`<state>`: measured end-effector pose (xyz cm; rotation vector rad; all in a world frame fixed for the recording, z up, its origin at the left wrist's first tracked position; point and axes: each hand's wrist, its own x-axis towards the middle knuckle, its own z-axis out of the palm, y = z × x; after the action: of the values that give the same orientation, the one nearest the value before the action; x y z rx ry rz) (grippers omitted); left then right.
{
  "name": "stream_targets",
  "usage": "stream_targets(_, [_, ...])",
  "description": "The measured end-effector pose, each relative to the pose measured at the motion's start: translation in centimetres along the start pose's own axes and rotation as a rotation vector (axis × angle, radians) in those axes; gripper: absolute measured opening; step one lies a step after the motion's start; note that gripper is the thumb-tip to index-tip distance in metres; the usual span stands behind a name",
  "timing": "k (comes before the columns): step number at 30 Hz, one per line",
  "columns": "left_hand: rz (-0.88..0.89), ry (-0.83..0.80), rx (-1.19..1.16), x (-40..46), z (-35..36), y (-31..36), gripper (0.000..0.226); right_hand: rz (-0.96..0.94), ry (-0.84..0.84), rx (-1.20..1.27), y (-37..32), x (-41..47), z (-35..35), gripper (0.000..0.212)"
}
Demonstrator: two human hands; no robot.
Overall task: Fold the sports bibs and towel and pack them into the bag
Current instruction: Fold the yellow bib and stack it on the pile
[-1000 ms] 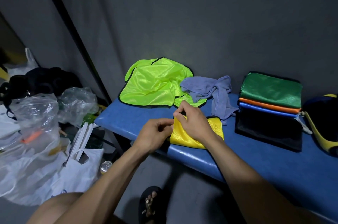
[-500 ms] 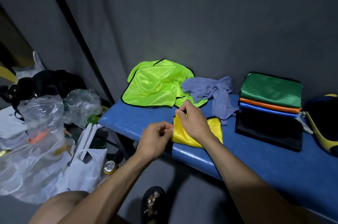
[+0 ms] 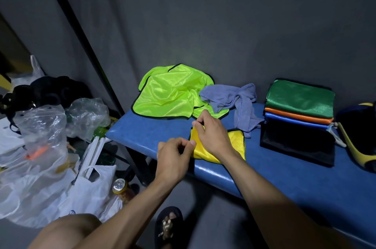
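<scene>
On my far left I see clear plastic bags (image 3: 40, 133) heaped on the floor. On the blue table (image 3: 142, 135) my left hand (image 3: 174, 157) pinches the near left edge of the folded yellow bib (image 3: 237, 143), while my right hand (image 3: 211, 135) pinches its far left corner. Behind lie the neon green bib (image 3: 168, 96) and grey towel (image 3: 234, 99). Rightward, folded bibs (image 3: 301, 102) are stacked on the black bag (image 3: 297, 145).

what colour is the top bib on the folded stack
Green, the top bib lying over an orange one; the head view shows it.
</scene>
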<state>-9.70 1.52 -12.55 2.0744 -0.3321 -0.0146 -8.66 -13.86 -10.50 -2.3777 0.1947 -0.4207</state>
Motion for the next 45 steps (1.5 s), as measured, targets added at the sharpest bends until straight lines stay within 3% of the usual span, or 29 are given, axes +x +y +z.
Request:
stream_targets(3, [-0.066, -0.031, -0.005, 0.3, -0.5, 0.4, 0.04, -0.006, -0.006, -0.009, -0.1, 0.0, 0.1, 0.021])
stream_targets(7, [-0.129, -0.105, 0.059, 2.4, -1.5, 1.0, 0.019, -0.017, 0.0, -0.019, -0.1, -0.1, 0.0, 0.021])
stream_targets(15, [-0.112, -0.073, 0.378, 4.9, 0.5, 3.0, 0.048, 0.01, 0.079, 0.14, 0.8, 0.4, 0.6, 0.02])
stream_targets(19, [-0.05, -0.077, 0.562, 5.0, 1.1, 3.3, 0.041, 0.001, 0.115, 0.164, 0.4, 0.4, -0.7, 0.018])
stream_targets(21, [-0.024, -0.059, 0.593, 5.0, 1.1, 3.0, 0.038, -0.027, 0.143, -0.044, 0.4, 0.0, -2.1, 0.016])
stream_targets(23, [-0.012, -0.04, 0.578, 4.9, 1.0, 2.8, 0.039, 0.009, 0.17, -0.41, 0.7, -1.0, -4.0, 0.024])
stream_targets(26, [-0.005, -0.008, 0.552, 4.9, 1.1, 2.6, 0.04, 0.237, 0.107, -0.573, 1.6, -2.6, -6.6, 0.038])
stream_targets(29, [-0.014, 0.023, 0.518, 4.8, 1.3, 2.5, 0.039, 0.397, 0.051, -0.388, 2.8, -3.3, -7.4, 0.037])
stream_targets(34, [-0.049, 0.052, 0.45, 4.9, 1.5, 2.3, 0.036, 0.531, 0.145, 0.014, 3.4, -3.5, -7.3, 0.021])
stream_targets(38, [0.08, -0.033, 0.507, 5.5, 0.8, 2.0, 0.019, 0.509, 0.168, 0.112, 3.4, -3.4, -7.6, 0.009])
stream_targets(41, [0.216, -0.122, 0.586, 6.0, 0.4, 1.6, 0.034, 0.479, 0.161, 0.116, 3.5, -3.0, -7.8, 0.009])
stream_targets(45, [0.287, -0.074, 0.561, 6.1, 0.6, 0.8, 0.028, 0.483, 0.152, 0.238, 3.5, -2.3, -8.2, 0.011])
